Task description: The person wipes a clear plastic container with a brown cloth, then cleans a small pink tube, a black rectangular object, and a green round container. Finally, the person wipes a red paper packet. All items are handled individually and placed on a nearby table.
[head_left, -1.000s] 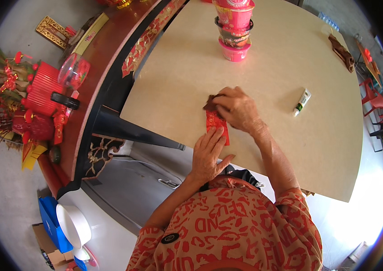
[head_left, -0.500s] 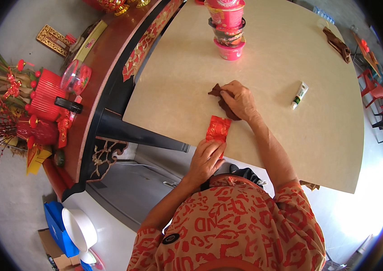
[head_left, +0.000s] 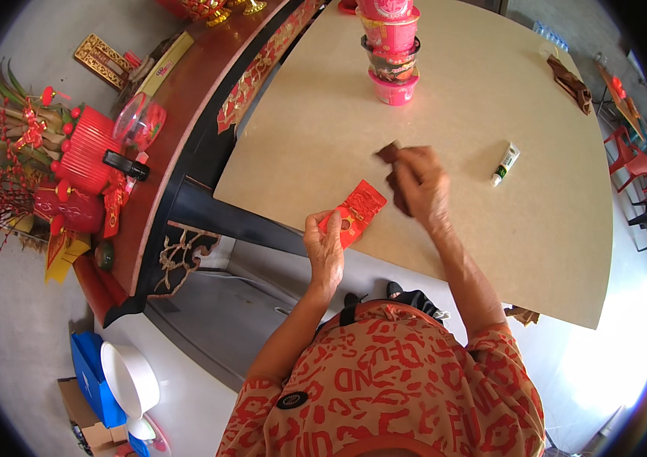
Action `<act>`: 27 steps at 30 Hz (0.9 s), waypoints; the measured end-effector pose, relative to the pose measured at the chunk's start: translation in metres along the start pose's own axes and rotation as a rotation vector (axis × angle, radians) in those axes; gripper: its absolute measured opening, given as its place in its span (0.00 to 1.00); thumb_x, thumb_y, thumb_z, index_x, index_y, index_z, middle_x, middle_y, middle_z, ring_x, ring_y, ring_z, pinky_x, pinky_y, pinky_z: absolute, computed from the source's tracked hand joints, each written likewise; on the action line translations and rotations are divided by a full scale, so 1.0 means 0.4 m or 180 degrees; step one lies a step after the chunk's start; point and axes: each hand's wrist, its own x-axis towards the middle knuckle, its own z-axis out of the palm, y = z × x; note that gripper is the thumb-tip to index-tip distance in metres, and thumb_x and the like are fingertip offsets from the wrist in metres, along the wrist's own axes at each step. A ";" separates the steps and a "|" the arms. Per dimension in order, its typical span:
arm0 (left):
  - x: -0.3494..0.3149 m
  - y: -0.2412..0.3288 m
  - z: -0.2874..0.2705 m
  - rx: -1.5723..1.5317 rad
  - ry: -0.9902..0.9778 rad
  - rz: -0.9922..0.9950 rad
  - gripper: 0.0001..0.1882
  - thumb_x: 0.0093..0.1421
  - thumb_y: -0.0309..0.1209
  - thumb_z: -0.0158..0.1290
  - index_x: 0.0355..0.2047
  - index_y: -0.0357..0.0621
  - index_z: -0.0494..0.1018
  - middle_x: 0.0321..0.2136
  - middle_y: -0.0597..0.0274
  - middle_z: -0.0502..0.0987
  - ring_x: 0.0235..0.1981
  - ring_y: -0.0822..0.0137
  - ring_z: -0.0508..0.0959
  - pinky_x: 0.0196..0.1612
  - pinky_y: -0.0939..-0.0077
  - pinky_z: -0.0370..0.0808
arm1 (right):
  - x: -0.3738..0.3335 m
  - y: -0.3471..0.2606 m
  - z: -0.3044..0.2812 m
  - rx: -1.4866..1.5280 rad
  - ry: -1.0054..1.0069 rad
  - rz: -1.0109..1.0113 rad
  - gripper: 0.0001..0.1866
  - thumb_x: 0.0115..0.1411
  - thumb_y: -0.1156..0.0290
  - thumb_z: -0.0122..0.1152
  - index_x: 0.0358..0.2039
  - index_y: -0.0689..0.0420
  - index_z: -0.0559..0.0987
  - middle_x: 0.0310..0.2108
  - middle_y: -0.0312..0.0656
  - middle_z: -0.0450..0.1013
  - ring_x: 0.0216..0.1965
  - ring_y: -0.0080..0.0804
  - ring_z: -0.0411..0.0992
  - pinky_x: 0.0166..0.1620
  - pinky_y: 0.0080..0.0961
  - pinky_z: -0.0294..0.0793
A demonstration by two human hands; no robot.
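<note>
My left hand (head_left: 325,250) is closed on the lower end of a red envelope (head_left: 365,204) with gold print, thumb on top, tilted up at the near edge of the table (head_left: 278,152). A brown cloth (head_left: 400,190) is bunched in my right hand (head_left: 424,183), just right of the envelope and a little above the tabletop. The right fingers are slightly blurred. Farther right lies a white tube (head_left: 506,164) with a dark and green label. Toward the far edge stands a stack of pink and black instant-noodle tubs (head_left: 393,57).
A dark red carved cabinet (head_left: 186,99) runs along the left, bearing a clear tub of red items (head_left: 139,122), a black bottle (head_left: 124,164) and red festive decorations (head_left: 72,164). Another brown cloth (head_left: 570,82) lies at the far right. Red stools (head_left: 625,158) stand beyond.
My left hand has lifted the red envelope off the table and turned it, tilting it to the right. My right hand has moved slightly right and up with the brown cloth.
</note>
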 end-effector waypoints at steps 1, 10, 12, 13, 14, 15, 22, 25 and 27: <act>0.004 -0.013 -0.003 0.0133 0.0022 0.0034 0.15 0.62 0.36 0.54 0.37 0.35 0.68 0.29 0.60 0.74 0.29 0.74 0.73 0.38 0.80 0.74 | -0.016 0.014 0.014 -0.1054 -0.0057 -0.1252 0.09 0.50 0.76 0.60 0.33 0.54 0.80 0.35 0.42 0.72 0.36 0.37 0.73 0.35 0.30 0.75; 0.001 -0.024 -0.001 -0.0428 -0.0200 -0.0198 0.09 0.62 0.29 0.52 0.37 0.36 0.67 0.31 0.59 0.75 0.31 0.74 0.75 0.33 0.79 0.75 | -0.097 -0.011 0.094 -0.1935 -0.0829 -0.1556 0.09 0.43 0.71 0.65 0.28 0.50 0.80 0.34 0.34 0.70 0.35 0.35 0.69 0.31 0.28 0.77; 0.005 -0.030 -0.001 -0.0451 -0.0217 -0.0181 0.09 0.62 0.29 0.52 0.37 0.36 0.67 0.31 0.58 0.75 0.31 0.74 0.75 0.32 0.79 0.74 | -0.087 -0.006 0.100 -0.1819 -0.0688 -0.1317 0.07 0.45 0.72 0.65 0.28 0.51 0.80 0.34 0.35 0.70 0.35 0.35 0.69 0.32 0.30 0.77; 0.003 -0.029 -0.002 -0.0409 -0.0225 -0.0195 0.09 0.62 0.29 0.52 0.36 0.37 0.67 0.30 0.58 0.75 0.31 0.73 0.75 0.31 0.79 0.74 | -0.081 0.002 0.099 -0.1861 -0.0632 -0.1231 0.07 0.46 0.72 0.65 0.28 0.52 0.80 0.34 0.35 0.71 0.35 0.36 0.69 0.33 0.30 0.76; 0.003 -0.026 -0.003 -0.0365 -0.0236 -0.0203 0.09 0.62 0.30 0.52 0.36 0.37 0.67 0.30 0.58 0.75 0.31 0.73 0.75 0.31 0.79 0.74 | -0.072 0.012 0.095 -0.1901 -0.0570 -0.1150 0.07 0.46 0.72 0.64 0.29 0.52 0.80 0.34 0.35 0.71 0.34 0.36 0.69 0.33 0.30 0.76; 0.002 -0.023 -0.003 -0.0320 -0.0248 -0.0211 0.09 0.62 0.30 0.52 0.36 0.37 0.67 0.30 0.58 0.75 0.31 0.73 0.76 0.31 0.79 0.74 | -0.065 0.022 0.091 -0.1940 -0.0508 -0.1068 0.06 0.47 0.72 0.64 0.29 0.52 0.80 0.33 0.35 0.71 0.34 0.37 0.69 0.33 0.30 0.76; 0.007 -0.013 -0.005 -0.0419 -0.0167 -0.0421 0.09 0.62 0.30 0.53 0.36 0.39 0.67 0.30 0.59 0.75 0.30 0.73 0.75 0.32 0.78 0.74 | -0.040 0.058 0.080 -0.1254 -0.0295 -0.0116 0.07 0.50 0.72 0.62 0.32 0.54 0.81 0.36 0.39 0.73 0.38 0.40 0.73 0.38 0.34 0.75; 0.010 -0.028 -0.008 -0.0447 -0.0188 -0.0263 0.09 0.61 0.30 0.53 0.35 0.38 0.67 0.29 0.59 0.75 0.30 0.73 0.75 0.32 0.77 0.75 | -0.038 0.057 0.057 -0.1154 -0.0315 -0.0718 0.09 0.51 0.72 0.61 0.34 0.55 0.81 0.36 0.41 0.73 0.38 0.41 0.73 0.39 0.34 0.74; 0.008 -0.032 -0.007 -0.0401 -0.0116 -0.0242 0.10 0.61 0.30 0.54 0.35 0.38 0.66 0.29 0.59 0.74 0.29 0.73 0.74 0.33 0.77 0.75 | -0.051 0.029 0.047 -0.1432 -0.0931 -0.0868 0.11 0.51 0.69 0.62 0.36 0.55 0.80 0.38 0.43 0.71 0.39 0.42 0.71 0.40 0.35 0.74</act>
